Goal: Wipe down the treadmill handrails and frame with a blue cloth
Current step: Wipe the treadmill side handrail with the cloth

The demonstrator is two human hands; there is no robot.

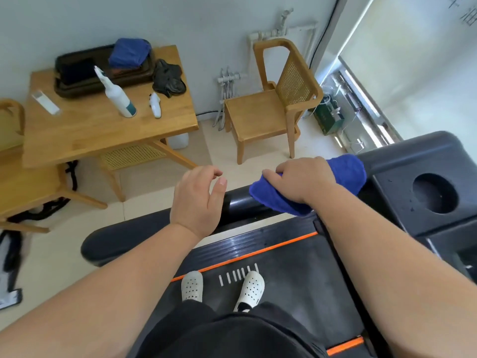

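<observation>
Wiping glossy black tubular treadmill handrail (240,202) with folded blue terry cloth (346,174): cloth sits on rail, just beside dark plastic console (402,174) with round cup hole. Our right hand (302,179) grips cloth, fingers curled over it, pressing down. Our left hand (197,200) hovers above bare rail, fingers loosely curled, holding nothing. To do it well, we judge: wrap cloth round tube so underside gets reached, drag in one steady stroke toward grey padded end (116,241), move left hand clear of path first.
</observation>
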